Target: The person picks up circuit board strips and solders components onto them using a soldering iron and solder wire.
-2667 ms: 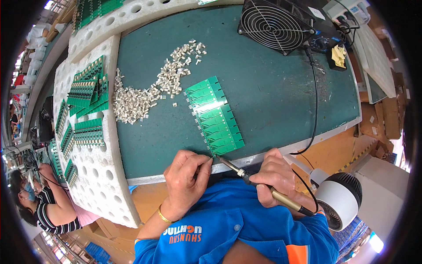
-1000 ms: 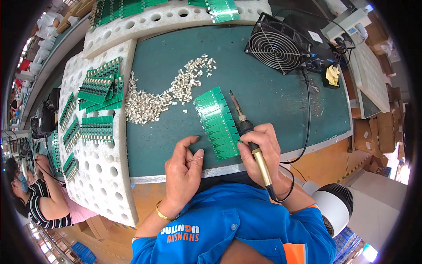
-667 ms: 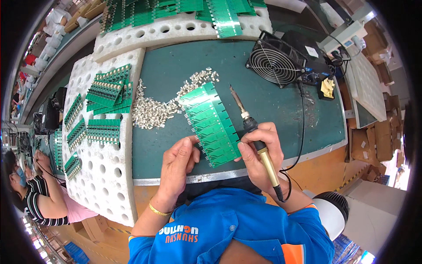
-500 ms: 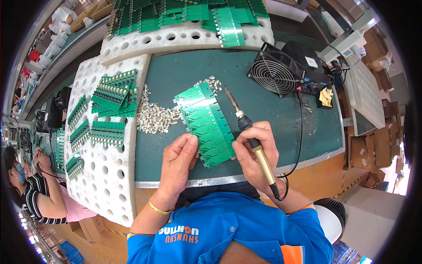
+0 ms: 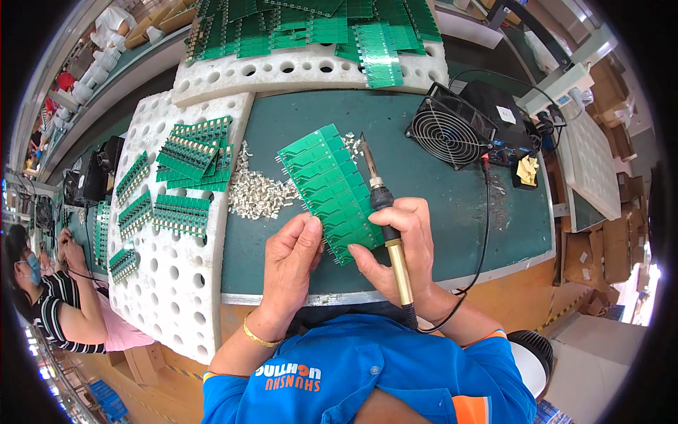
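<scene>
The left hand (image 5: 293, 247) was closed on the left edge of a green circuit board panel (image 5: 328, 191), pinching it between thumb and fingers; the right hand (image 5: 402, 240) gripped a soldering iron (image 5: 381, 198) by its black collar, with the thumb laid over the panel's near right part; the iron's tip pointed to the far side, just right of the panel. The panel was held over the green counter (image 5: 452, 240), slanting so that its far end lay further left than its near end; small metal pins stuck out along its left edge, notches lined its right edge, and it hid part of a pile of small white connectors (image 5: 256, 191).

To the left stood a white foam block (image 5: 166, 283) with round holes; on it lay a stack of populated boards (image 5: 194, 152), with more such boards set singly around the stack; a far foam block (image 5: 304, 67) carried a heap of green panels (image 5: 304, 28), one of them hanging over its near edge. At the far right a black fan (image 5: 448, 131) stood beside a black box (image 5: 501, 116); a yellow sponge (image 5: 527, 169) sat near the box, and a black cable (image 5: 486, 212) ran from a red plug there toward the iron's near end; at the far left of the scene, a person in a striped top (image 5: 70, 311) sat at another worktop.
</scene>
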Demonstrator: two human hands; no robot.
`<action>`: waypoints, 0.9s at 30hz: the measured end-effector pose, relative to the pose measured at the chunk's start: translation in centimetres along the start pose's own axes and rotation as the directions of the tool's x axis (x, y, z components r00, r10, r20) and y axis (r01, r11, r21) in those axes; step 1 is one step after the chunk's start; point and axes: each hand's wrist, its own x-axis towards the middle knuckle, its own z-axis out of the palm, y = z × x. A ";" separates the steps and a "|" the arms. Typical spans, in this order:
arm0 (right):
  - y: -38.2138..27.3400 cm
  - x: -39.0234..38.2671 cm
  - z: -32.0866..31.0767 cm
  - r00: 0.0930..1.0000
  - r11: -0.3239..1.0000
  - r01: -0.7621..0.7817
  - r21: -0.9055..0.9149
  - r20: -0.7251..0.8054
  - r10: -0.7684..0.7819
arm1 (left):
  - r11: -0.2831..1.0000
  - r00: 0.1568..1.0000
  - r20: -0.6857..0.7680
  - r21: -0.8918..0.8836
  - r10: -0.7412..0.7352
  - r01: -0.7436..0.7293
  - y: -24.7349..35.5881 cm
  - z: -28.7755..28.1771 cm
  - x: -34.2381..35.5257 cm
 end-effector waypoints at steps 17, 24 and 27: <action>1.9 -0.6 -0.3 0.998 0.999 0.036 0.007 -0.058 -0.035 | 0.999 0.999 -0.017 0.029 0.044 -0.044 -0.4 -0.8 -0.1; 2.2 -0.6 0.1 1.000 0.998 0.007 0.070 -0.018 -0.006 | 0.999 0.999 -0.034 0.041 0.022 -0.021 -0.7 -0.5 -0.3; 2.0 -0.5 0.3 1.000 1.000 0.004 0.012 0.009 -0.004 | 0.999 0.999 -0.047 0.049 -0.002 0.004 -0.8 -0.2 -0.5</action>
